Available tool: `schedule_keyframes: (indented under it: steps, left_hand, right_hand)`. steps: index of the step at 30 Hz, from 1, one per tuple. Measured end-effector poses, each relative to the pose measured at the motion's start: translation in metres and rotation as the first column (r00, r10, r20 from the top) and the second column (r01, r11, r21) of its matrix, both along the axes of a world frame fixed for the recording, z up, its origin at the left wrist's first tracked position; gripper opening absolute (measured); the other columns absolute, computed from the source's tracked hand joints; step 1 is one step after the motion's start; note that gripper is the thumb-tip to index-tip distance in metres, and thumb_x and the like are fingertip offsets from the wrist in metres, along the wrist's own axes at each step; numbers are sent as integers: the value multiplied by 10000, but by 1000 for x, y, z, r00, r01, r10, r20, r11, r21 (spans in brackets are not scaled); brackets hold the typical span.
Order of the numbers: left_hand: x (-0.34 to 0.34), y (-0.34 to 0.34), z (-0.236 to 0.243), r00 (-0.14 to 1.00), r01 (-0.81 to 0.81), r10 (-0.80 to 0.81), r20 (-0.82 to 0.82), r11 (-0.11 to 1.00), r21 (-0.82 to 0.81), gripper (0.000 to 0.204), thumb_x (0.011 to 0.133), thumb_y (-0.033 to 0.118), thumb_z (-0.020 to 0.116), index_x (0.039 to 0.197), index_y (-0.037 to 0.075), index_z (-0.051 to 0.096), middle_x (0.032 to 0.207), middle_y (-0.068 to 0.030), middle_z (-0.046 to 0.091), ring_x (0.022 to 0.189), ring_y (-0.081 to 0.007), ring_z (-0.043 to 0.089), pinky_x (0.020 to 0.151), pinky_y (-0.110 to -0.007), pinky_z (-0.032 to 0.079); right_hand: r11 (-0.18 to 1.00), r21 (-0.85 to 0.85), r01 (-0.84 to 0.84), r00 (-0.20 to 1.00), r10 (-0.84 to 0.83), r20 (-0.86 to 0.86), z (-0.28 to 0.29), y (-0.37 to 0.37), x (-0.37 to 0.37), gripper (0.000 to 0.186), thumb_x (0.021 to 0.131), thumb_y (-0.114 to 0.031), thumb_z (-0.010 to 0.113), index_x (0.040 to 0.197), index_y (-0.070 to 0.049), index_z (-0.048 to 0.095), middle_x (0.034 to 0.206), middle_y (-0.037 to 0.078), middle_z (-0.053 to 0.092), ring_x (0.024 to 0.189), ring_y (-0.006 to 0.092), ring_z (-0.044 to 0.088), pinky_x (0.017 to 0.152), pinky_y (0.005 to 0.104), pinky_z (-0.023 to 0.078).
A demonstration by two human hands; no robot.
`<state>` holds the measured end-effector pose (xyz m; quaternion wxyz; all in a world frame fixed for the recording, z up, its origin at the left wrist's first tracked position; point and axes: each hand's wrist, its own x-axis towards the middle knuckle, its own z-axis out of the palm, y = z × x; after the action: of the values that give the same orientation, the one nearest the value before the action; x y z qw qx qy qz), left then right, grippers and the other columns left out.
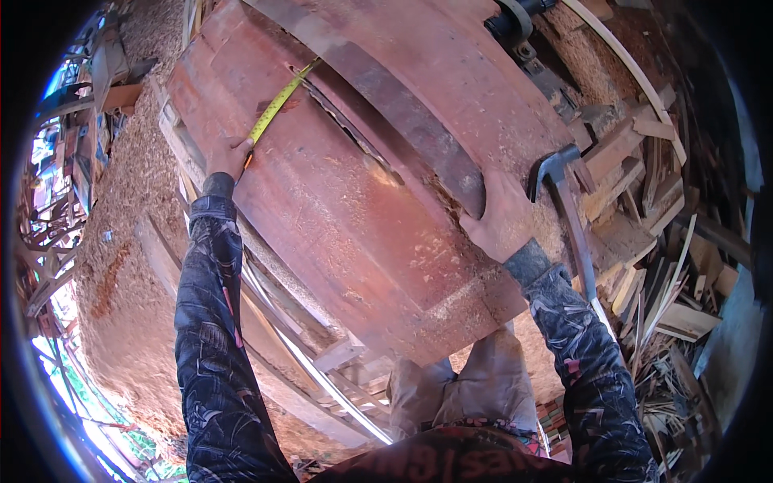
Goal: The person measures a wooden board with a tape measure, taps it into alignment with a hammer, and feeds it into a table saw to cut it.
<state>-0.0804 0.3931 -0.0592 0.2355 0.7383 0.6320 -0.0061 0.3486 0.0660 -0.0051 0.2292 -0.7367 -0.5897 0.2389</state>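
My left hand [231, 157] is closed on a yellow tape measure [275, 109], whose blade stretches up to a slot in the reddish, dusty board surface [354, 241]. My right hand [491, 213] grips the near end of a long, grey-brown strip [403, 121] lying diagonally along that surface, its thumb against the strip's edge and some fingers out of sight. A hammer [564, 193] with a dark head lies just right of my right hand, its handle pointing down toward the lower edge.
A dark tool or machine part [515, 20] sits at the top right. Offcuts and boards [628, 177] are piled along the right, and more scrap wood [60, 274] lies at the far left. Sawdust [129, 306] covers the ground to the left. My legs [491, 378] are below the near edge.
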Motion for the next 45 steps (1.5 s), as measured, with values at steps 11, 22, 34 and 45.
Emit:
schedule_keyframes:
  steps: [11,22,34,45]
  left_hand:
    - [7,-5,2,1000,-6,6,-17,1000,13,342,898,319,687,1052,23,765,902,-202,743,860,-316,726,818,-405,530]
    - [0,-2,-1,1000,-15,15,-25,1000,-4,339,896,302,700,1029,-4,761,913,-206,742,872,-322,720,819,-408,528]
    - [10,-7,4,1000,14,-14,-10,1000,-12,324,915,271,691,1025,-28,753,1022,-187,728,978,-306,681,884,-385,504]
    - [2,-47,23,987,-156,155,34,988,22,373,912,318,699,1090,-6,746,925,-162,757,851,-262,719,790,-367,538]
  right_hand:
    - [1000,-25,7,1000,-7,-3,1,-1,2,649,702,-142,770,1266,47,509,1172,275,603,1114,452,572,965,515,468]
    - [1000,-26,18,1000,-17,12,5,1,-1,642,687,-124,764,1256,36,515,1188,262,604,1100,440,580,941,497,486]
    - [999,-24,34,999,-34,2,3,2,-1,624,688,-117,769,1241,22,517,1164,250,603,1100,437,578,934,500,486]
    - [1000,-2,15,1000,-15,11,3,5,-4,598,673,-130,770,1195,22,522,1104,246,598,1052,441,577,903,504,480]
